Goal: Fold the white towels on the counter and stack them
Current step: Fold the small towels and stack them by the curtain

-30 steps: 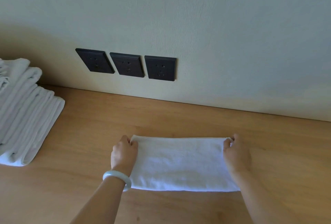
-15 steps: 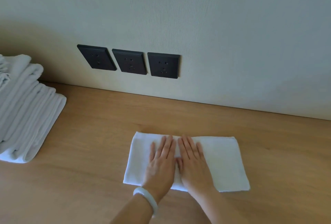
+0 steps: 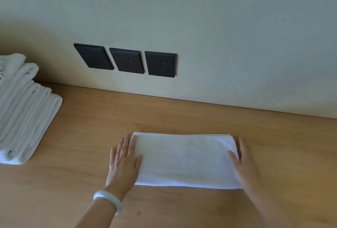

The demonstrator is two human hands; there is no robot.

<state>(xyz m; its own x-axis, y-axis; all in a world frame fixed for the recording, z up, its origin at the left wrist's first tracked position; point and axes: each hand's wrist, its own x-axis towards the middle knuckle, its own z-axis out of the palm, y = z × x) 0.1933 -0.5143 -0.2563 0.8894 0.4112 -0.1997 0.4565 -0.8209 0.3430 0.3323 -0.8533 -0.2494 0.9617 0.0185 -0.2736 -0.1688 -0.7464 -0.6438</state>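
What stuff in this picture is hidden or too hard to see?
Head view:
- Pile of folded white towels: the left picture edge cuts it off, so its count is unclear.
- Flat folded white towel: its layers are hidden under its top face; the left hand and right hand cover its ends.
- Three black wall sockets: any small print is too blurred to read.

The stack of folded towels [image 3: 23, 118] runs off the left edge, so its count can't be told. The left hand [image 3: 124, 162] hides the near left corner of the flat towel [image 3: 184, 160], the right hand [image 3: 246, 169] its near right corner. Both forearms [image 3: 102, 215] are cut off at the bottom edge.
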